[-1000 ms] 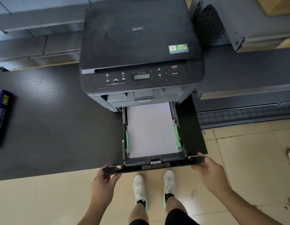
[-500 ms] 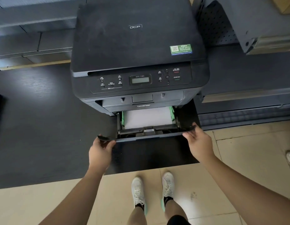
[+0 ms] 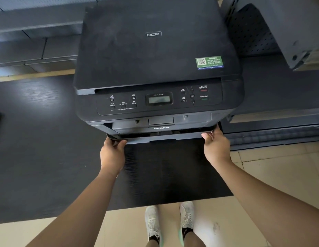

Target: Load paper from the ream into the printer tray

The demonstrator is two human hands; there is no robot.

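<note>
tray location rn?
Head view: tray sits low at the printer front, nearly fully in, left hand and right hand gripping its front corners.

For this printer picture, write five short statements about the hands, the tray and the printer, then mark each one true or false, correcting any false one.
1. Both hands grip the front edge of the paper tray. True: the left hand is at its left corner, the right hand at its right corner.
2. White paper shows in the tray. False: the tray is pushed almost fully in and no paper is visible.
3. The printer sits on a dark table. True.
4. A green sticker is on the printer's lid. True.
5. The scanner lid is raised. False: it lies flat and closed.
</note>
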